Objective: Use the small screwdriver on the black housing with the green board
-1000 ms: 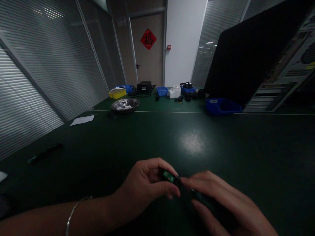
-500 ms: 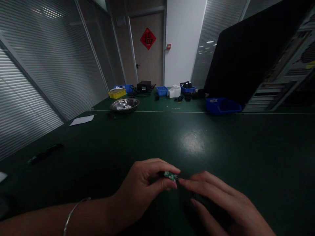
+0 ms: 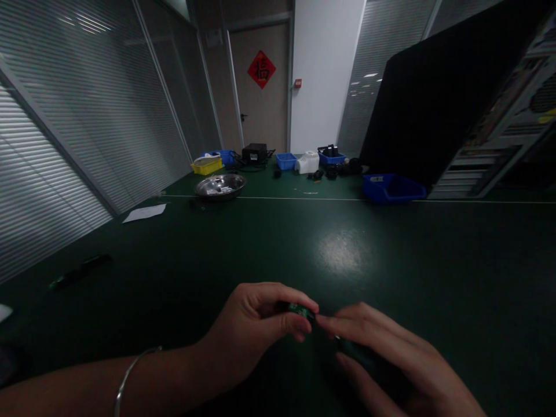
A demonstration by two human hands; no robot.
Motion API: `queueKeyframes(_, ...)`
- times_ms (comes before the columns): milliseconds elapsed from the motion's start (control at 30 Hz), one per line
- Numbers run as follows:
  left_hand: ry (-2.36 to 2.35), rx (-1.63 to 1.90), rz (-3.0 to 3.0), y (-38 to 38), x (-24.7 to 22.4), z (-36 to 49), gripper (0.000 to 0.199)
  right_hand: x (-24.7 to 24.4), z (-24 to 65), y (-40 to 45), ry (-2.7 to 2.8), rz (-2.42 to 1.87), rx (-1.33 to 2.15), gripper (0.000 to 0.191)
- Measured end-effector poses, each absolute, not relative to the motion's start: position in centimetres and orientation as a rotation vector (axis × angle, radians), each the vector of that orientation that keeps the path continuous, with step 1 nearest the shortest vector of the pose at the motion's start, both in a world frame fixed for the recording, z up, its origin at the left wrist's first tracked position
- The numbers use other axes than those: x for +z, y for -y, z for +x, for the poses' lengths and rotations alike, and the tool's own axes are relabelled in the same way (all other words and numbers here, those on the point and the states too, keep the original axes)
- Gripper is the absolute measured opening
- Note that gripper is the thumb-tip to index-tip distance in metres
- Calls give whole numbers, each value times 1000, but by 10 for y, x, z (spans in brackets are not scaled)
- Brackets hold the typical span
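Through my single head-worn camera I look forward and down along the green table (image 3: 226,249), with the left hand (image 3: 256,321) and right hand (image 3: 391,350) close below and the door (image 3: 269,119) well off beyond the far end.

Red diamond sign (image 3: 261,69) on door (image 3: 278,110), upper centre of frame. Metal bowl (image 3: 235,184) and yellow bin (image 3: 207,168), left of centre. White paper (image 3: 145,212), left. Blue tray (image 3: 377,192), right of centre.

Left fingers (image 3: 292,293) partly hide the green board (image 3: 297,310), whose details seem too small to tell.
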State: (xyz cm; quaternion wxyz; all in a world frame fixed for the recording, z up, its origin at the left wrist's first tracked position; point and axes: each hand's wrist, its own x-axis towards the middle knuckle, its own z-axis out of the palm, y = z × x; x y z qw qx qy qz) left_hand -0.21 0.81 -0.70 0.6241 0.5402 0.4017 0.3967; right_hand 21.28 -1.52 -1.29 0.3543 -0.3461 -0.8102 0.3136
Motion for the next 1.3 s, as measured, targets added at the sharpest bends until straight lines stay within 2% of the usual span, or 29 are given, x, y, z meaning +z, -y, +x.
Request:
queueKeyframes(333, -867, 902, 1202, -10, -8, -2, 12, -12, 212, 16, 2064, -885, 805, 56)
queueKeyframes(500, -892, 918, 1279, -12, -9, -4, 9, -12, 211, 16, 2018, -937, 723, 50)
queueKeyframes(767, -755, 516, 2231, -6, -1, -3, 12, -14, 215, 15, 1975, -987, 654, 47)
queueKeyframes(1033, -770, 473, 2361, -4, -2, -1, 23, -12, 212, 15, 1947, -975, 699, 47)
queueKeyframes(1167, -783, 565, 2332, -2, -6, -3, 26, -12, 212, 14, 1946, -1000, 728, 43)
queueKeyframes(1300, -891, 562, 2379, 0, -5, -2, 42, -13, 212, 15, 1970, -1028, 731, 37)
